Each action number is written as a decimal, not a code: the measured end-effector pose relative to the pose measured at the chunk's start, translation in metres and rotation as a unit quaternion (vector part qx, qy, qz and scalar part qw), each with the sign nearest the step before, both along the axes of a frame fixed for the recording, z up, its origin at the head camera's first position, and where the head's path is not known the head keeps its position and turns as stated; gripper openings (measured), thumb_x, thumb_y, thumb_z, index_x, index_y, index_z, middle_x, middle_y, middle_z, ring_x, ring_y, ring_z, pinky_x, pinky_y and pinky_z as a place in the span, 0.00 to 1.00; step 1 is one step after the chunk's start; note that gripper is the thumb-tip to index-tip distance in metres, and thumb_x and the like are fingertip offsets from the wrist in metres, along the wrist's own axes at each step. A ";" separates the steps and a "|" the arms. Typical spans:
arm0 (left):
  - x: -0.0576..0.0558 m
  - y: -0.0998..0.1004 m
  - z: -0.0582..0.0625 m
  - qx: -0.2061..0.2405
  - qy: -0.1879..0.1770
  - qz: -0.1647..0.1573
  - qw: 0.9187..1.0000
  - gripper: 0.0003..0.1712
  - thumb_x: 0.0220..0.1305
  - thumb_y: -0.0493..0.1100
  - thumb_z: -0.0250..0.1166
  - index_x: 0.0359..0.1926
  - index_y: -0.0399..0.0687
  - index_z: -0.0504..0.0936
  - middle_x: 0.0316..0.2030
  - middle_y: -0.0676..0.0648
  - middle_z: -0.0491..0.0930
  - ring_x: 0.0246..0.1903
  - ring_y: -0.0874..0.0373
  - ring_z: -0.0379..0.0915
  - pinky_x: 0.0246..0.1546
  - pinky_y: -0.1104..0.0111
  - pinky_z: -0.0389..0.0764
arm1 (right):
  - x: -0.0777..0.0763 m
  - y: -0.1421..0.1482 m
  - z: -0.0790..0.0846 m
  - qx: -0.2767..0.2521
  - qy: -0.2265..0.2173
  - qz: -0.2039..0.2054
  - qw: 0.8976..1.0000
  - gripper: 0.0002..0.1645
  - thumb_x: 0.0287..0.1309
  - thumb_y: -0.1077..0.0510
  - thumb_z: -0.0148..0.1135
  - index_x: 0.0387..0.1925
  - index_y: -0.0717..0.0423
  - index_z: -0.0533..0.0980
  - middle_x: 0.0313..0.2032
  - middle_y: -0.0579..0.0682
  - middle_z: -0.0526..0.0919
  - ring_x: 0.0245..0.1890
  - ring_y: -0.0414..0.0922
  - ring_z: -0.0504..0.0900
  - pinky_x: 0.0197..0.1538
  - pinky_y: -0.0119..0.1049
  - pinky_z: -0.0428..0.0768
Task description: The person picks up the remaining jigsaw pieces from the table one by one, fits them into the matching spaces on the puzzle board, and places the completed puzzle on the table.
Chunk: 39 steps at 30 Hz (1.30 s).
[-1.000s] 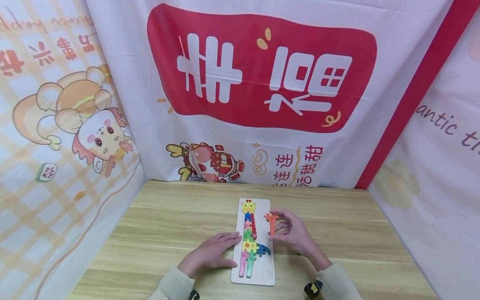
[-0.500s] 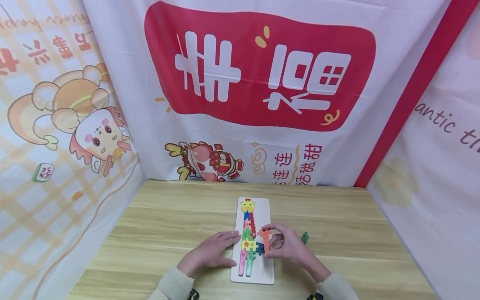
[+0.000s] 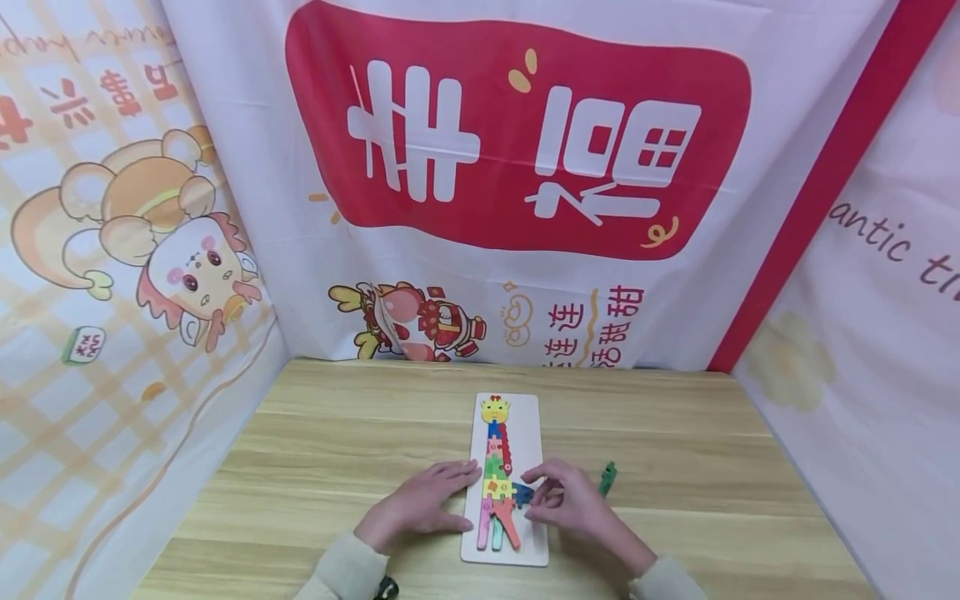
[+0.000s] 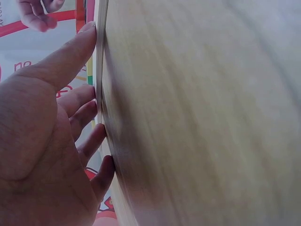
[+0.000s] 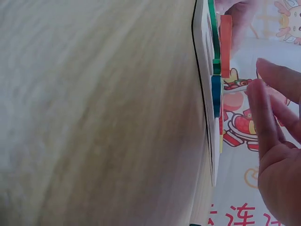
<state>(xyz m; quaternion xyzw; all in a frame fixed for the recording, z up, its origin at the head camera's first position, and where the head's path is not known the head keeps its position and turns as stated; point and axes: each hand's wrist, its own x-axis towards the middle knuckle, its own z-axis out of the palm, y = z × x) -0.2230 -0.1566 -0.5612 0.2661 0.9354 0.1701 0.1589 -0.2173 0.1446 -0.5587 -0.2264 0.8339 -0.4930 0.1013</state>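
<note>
A wooden giraffe puzzle board (image 3: 528, 425) lies upright to me on the table. Along its left edge my left hand (image 3: 427, 498) rests with extended fingers, touching the rim in the left wrist view. An orange leg-shaped puzzle piece (image 3: 507, 525) lies on top of the light green leg piece (image 3: 497, 537), beside the pink leg piece (image 3: 484, 525). My right hand (image 3: 572, 498) hovers over the board's right edge near the dark blue tail piece (image 3: 522, 494). Its fingers are loosely bent and hold nothing; the right wrist view shows them (image 5: 280, 122) apart from the orange piece (image 5: 225, 46).
A dark green puzzle piece (image 3: 607, 478) lies on the wooden table (image 3: 697, 467) right of my right hand. Printed cloth hangs (image 3: 510, 317) behind the table and along both sides.
My right hand has carried the orange piece leftward and toward me, onto the leg area, and let go of it. The dark green piece came into view. My left hand has stayed in place.
</note>
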 end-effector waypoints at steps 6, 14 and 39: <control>0.000 0.000 -0.001 0.000 -0.001 0.000 1.000 0.53 0.61 0.73 0.65 0.81 0.61 0.59 0.81 0.54 0.57 0.79 0.46 0.54 0.77 0.44 0.62 | 0.006 -0.012 0.002 0.088 0.036 0.029 0.995 0.20 0.58 0.50 0.77 0.51 0.48 0.85 0.44 0.47 0.83 0.32 0.35 0.80 0.33 0.27 0.83; -0.002 0.000 -0.003 0.001 0.003 -0.002 1.000 0.52 0.62 0.74 0.64 0.81 0.62 0.59 0.81 0.55 0.56 0.79 0.46 0.54 0.76 0.43 0.62 | 0.016 -0.043 0.005 0.213 0.061 0.039 0.974 0.21 0.55 0.45 0.78 0.50 0.43 0.85 0.38 0.37 0.77 0.29 0.34 0.75 0.30 0.24 0.78; -0.001 -0.001 -0.001 0.006 -0.002 0.002 1.000 0.52 0.61 0.73 0.65 0.81 0.63 0.59 0.81 0.55 0.57 0.79 0.45 0.54 0.77 0.43 0.61 | 0.003 -0.014 0.018 0.006 -0.080 -0.039 0.996 0.26 0.70 0.65 0.60 0.67 0.54 0.69 0.44 0.55 0.80 0.31 0.45 0.86 0.31 0.38 0.90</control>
